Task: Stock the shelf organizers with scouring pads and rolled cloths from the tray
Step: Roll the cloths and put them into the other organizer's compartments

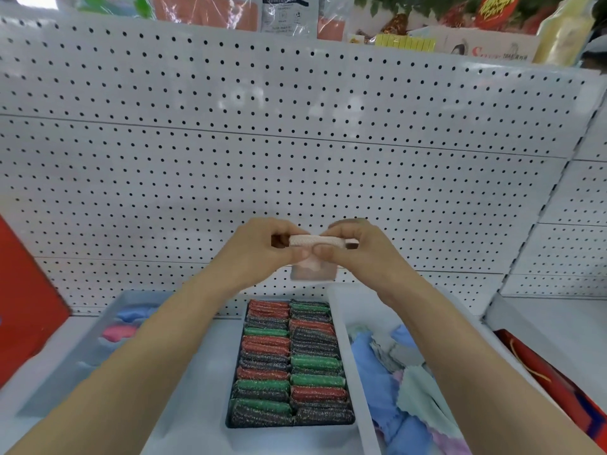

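Note:
Both of my hands are raised in front of the pegboard and pinch a pale pink cloth (313, 269) between them. My left hand (266, 247) grips its left end and my right hand (353, 246) its right end. The top of the cloth is rolled tight and a loose flap hangs below my fingers. Below, a black organizer (227, 418) is packed with red, green and grey scouring pads (290, 362) in two rows. At the right, a white tray (353, 356) holds loose blue, mint and pink cloths (394, 382). On the left, a grey organizer (65, 366) holds rolled blue and pink cloths (120, 331).
A white pegboard (295, 142) backs the shelf. A red panel (26, 300) stands at the far left. A red box (558, 385) lies at the far right. Packaged goods line the shelf above.

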{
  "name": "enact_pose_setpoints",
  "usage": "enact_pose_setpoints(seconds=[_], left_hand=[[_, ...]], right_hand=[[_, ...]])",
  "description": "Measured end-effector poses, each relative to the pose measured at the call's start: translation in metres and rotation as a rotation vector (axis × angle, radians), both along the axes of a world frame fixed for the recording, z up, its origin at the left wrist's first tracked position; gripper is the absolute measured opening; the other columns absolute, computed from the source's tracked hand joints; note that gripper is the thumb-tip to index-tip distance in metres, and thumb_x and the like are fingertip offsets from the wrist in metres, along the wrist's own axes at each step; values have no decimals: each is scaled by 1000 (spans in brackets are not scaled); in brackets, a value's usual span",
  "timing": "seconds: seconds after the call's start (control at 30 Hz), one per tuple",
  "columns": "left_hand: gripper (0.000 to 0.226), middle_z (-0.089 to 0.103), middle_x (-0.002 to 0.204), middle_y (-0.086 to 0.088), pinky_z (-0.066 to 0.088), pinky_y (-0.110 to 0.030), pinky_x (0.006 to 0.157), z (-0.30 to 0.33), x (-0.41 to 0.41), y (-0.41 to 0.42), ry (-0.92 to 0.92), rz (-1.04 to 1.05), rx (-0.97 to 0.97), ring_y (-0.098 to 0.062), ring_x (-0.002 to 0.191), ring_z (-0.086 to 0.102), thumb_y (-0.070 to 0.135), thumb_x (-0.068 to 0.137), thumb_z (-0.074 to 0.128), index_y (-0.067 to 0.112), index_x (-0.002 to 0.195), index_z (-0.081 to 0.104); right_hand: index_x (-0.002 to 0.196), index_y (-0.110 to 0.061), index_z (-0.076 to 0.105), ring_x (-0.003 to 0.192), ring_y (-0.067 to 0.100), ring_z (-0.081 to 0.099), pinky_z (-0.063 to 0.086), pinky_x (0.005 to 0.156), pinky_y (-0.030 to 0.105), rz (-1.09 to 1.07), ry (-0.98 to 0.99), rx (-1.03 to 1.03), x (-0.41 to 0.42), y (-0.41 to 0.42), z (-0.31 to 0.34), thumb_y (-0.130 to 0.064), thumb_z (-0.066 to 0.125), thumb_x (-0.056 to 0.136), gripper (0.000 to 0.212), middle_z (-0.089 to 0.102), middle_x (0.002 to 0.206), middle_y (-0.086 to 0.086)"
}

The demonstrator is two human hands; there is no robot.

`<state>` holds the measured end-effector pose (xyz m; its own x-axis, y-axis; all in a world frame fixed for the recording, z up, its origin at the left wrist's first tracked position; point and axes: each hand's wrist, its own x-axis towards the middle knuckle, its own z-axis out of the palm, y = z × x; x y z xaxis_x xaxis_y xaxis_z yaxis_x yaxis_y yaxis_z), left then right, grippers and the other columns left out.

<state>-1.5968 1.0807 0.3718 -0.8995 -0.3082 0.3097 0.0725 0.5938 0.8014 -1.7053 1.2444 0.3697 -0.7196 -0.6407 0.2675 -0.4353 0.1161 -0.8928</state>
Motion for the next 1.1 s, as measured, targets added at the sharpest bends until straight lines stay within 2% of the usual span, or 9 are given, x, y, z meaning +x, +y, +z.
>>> enact_pose_setpoints(seconds=[0.1,0.23,0.37,0.57,0.63,0.73,0.9,1.03,1.1], left_hand=[[18,66,77,0,50,-23,68,1,2,-10,-17,-80,225,-9,69,57,13,84,76,22,101,74],[39,70,78,-1,58,-27,71,-5,0,-12,-31,-93,431,-14,77,69,15,84,75,17,121,64],[46,76,93,-7,59,-29,71,-11,-3,-11,-18,-38,461,-17,83,73,27,83,76,18,124,59],[35,76,85,-5,52,-24,61,-4,-13,-9,-47,-41,404,-14,76,69,23,85,76,23,118,64],[29,72,90,0,49,-25,66,0,-18,-11,-109,-65,305,-10,79,64,30,85,75,25,113,68],[20,70,93,-6,57,-30,79,2,-29,-9,-103,-97,362,-13,84,65,20,84,76,11,101,69],[13,62,97,-24,57,-29,61,-4,-41,7,32,-63,417,-20,77,69,13,92,67,5,101,61],[8,61,92,-16,52,-25,51,-15,-44,16,168,-17,477,-16,64,64,11,96,62,15,102,60],[15,61,89,-12,51,-23,51,-20,-45,18,239,2,571,-16,61,61,5,94,62,17,103,61]], right_hand=[[89,-16,71,92,16,62,50,86,39,66,-152,-26,0,-4,-4,-20,73,87,4,68,104,0],[92,-10,71,85,25,64,51,92,53,40,-194,-104,3,-9,-14,-18,70,90,8,70,94,17],[101,-3,69,85,25,66,54,90,51,16,-232,-127,2,-10,-18,-14,67,92,14,71,102,23],[103,-2,68,80,21,63,52,78,41,65,-230,-112,-13,-11,-12,-16,69,91,18,69,90,12],[105,-1,67,78,19,64,52,72,35,107,-249,-116,-19,-9,-8,-16,68,92,20,69,90,11],[105,-1,67,76,17,64,52,63,26,140,-271,-129,-28,-5,-3,-12,69,90,19,69,91,10],[117,-1,65,98,28,71,60,80,38,216,-466,-158,-41,0,0,-23,72,85,40,72,110,15],[120,-11,62,67,20,72,57,52,22,264,-510,-137,-42,-2,-2,-25,66,92,32,75,89,9],[118,-11,62,58,15,68,52,45,18,274,-572,-189,-42,-8,-4,-21,65,93,27,73,81,7]])
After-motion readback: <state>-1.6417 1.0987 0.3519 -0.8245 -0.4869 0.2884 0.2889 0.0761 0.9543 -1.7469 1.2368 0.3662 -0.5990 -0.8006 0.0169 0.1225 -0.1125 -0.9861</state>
